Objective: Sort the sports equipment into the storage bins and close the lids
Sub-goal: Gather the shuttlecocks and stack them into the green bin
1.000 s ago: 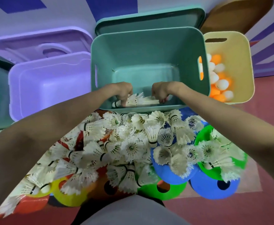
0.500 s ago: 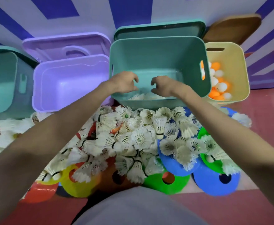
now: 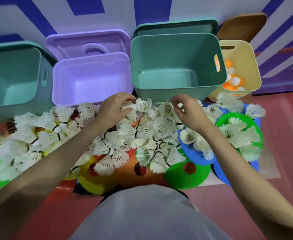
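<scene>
A heap of white feather shuttlecocks (image 3: 159,130) lies on the floor over coloured disc cones. My left hand (image 3: 113,108) is at the heap's far edge, its fingers curled round a shuttlecock (image 3: 139,104). To the right, my right hand (image 3: 189,112) reaches down with its fingertips pinching the feathers of another shuttlecock (image 3: 177,105). Just behind both hands stands the open green bin (image 3: 175,38). The part of its floor that shows is bare; its front wall hides the near part.
An open purple bin (image 3: 90,84) and a teal bin (image 3: 12,75) stand to the left. A yellow bin (image 3: 241,54) of orange and white balls is at the right. Purple lid (image 3: 88,40), green lid (image 3: 175,27) and brown lid (image 3: 241,23) lean behind. Green cone (image 3: 185,175), blue cone (image 3: 198,155).
Both hands have come out of the green bin, where they let go of shuttlecocks, and dropped back onto the heap. The view has pulled back and now shows the teal bin.
</scene>
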A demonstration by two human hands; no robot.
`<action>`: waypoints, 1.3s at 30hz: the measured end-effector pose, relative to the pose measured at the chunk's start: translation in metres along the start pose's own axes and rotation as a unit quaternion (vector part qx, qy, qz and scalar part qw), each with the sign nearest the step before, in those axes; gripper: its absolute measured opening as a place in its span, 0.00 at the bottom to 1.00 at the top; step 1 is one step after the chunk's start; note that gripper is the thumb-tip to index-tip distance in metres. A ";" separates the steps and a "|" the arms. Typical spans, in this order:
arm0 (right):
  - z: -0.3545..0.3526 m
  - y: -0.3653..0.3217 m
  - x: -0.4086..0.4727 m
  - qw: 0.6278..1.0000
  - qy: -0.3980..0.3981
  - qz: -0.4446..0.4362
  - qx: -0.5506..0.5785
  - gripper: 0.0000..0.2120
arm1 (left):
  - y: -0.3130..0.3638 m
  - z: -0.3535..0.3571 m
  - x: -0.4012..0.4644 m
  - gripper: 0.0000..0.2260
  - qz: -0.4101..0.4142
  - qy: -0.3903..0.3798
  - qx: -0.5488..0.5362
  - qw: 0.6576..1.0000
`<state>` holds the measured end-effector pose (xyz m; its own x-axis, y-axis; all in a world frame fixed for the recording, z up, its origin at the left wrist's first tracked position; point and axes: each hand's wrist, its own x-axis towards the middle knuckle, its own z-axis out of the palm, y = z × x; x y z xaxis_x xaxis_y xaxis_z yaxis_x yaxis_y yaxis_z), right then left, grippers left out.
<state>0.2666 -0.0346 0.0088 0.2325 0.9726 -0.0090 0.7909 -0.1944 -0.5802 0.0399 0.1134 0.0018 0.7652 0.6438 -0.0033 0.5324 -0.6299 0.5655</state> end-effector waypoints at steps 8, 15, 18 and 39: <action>0.019 0.009 -0.019 0.981 -0.063 0.100 -0.155 0.24 | -0.012 0.019 0.002 0.32 -0.076 -0.098 0.095 0.988; 0.018 0.004 -0.024 0.974 -0.029 0.129 -0.185 0.15 | -0.004 0.012 0.005 0.30 -0.078 -0.118 0.148 0.979; 0.011 0.000 -0.026 0.973 -0.039 0.121 -0.190 0.13 | -0.001 0.001 -0.001 0.28 -0.068 -0.106 0.174 0.977; 0.063 -0.118 -0.033 0.976 0.151 -0.114 0.106 0.04 | 0.002 -0.013 -0.080 0.29 -0.149 -0.008 -0.209 0.966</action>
<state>0.1302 -0.0359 0.0261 0.2463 0.8992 0.3615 0.7138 0.0840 -0.6953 -0.0244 0.0663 0.0141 0.6083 0.7602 -0.2280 0.5394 -0.1853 0.8214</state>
